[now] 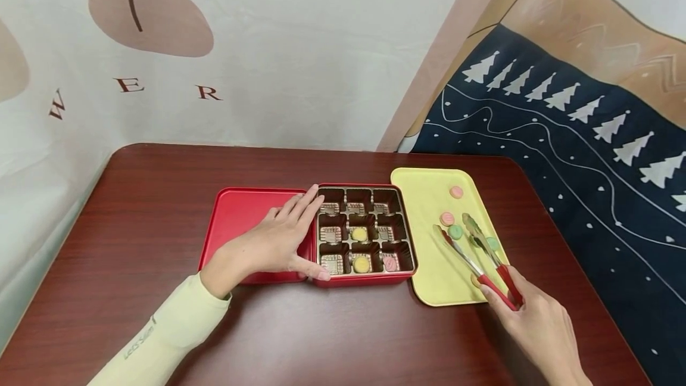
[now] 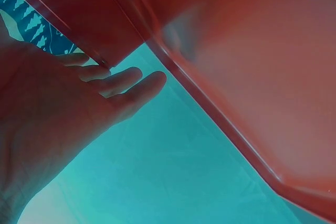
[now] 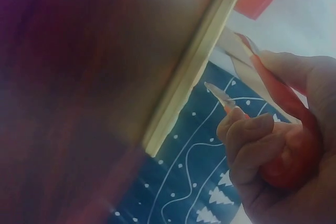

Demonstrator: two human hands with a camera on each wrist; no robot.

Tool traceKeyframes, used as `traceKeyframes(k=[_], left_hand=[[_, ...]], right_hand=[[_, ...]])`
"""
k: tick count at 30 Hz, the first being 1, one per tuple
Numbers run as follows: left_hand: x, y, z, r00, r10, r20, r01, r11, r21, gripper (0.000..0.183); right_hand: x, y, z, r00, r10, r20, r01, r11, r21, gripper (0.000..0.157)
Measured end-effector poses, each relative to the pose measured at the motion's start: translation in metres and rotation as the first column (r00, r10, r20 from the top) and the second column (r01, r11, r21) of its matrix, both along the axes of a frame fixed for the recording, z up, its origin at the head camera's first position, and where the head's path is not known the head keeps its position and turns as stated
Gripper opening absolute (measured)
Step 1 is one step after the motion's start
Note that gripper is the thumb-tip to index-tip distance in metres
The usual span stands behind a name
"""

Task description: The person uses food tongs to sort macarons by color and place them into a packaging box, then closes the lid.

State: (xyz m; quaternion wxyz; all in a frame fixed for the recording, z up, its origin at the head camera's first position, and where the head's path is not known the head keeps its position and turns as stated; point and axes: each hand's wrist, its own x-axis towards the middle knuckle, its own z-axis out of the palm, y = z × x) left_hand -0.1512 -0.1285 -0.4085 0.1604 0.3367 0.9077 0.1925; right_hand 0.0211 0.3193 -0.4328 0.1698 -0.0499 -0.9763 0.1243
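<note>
My left hand (image 1: 268, 246) rests with spread, straight fingers along the left edge of the red box (image 1: 367, 280), its thumb at the front corner. Inside, a brown divided insert (image 1: 345, 214) holds two yellow macaron-like sweets (image 1: 361, 264) in the middle column and a pink one (image 1: 390, 263) at front right. My right hand (image 1: 541, 320) grips red-handled tongs (image 1: 498, 292), whose tips stand apart above the yellow tray (image 1: 429, 186). Close to the tips lie a green sweet (image 1: 455, 232) and a pink sweet (image 1: 447, 218). The tongs partly cover other sweets.
A red lid (image 1: 241, 210) lies left of the box, partly under my left forearm and hand. Another pink sweet (image 1: 456, 192) is farther back on the tray, and a green one (image 1: 492, 243) near its right edge. Everything stands on a brown table (image 1: 155, 213) with cloths behind.
</note>
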Motion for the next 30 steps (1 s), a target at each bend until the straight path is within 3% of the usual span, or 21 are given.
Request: traceKeyframes(k=[8,14,21,30], left_hand=[[-0.0003,-0.0002,-0.0011,1.000,0.002,-0.006,-0.002,1.000,-0.001,0.147],[-0.0010,0.0002,-0.0008,1.000,-0.001,-0.001,0.001,1.000,-0.004,0.147],[-0.0005,-0.0015,-0.0010,1.000,0.003,0.001,-0.003,1.000,-0.006,0.148],[0.0001,0.0001,0.0001,1.000,0.006,0.003,-0.006,1.000,-0.003,0.148]], right_hand=[[-0.0001,0.0006,-0.0040,1.000,0.003,0.025,-0.002,1.000,-0.003,0.062],[0.0002,0.0015,-0.0007,0.990,-0.036,0.140,0.034,0.999,0.014,0.070],[0.0010,-0.0004,-0.0003,0.996,0.006,0.087,-0.006,1.000,-0.002,0.055],[0.0033,-0.0012,-0.0020,0.999,0.040,0.029,-0.040,0.999,-0.012,0.046]])
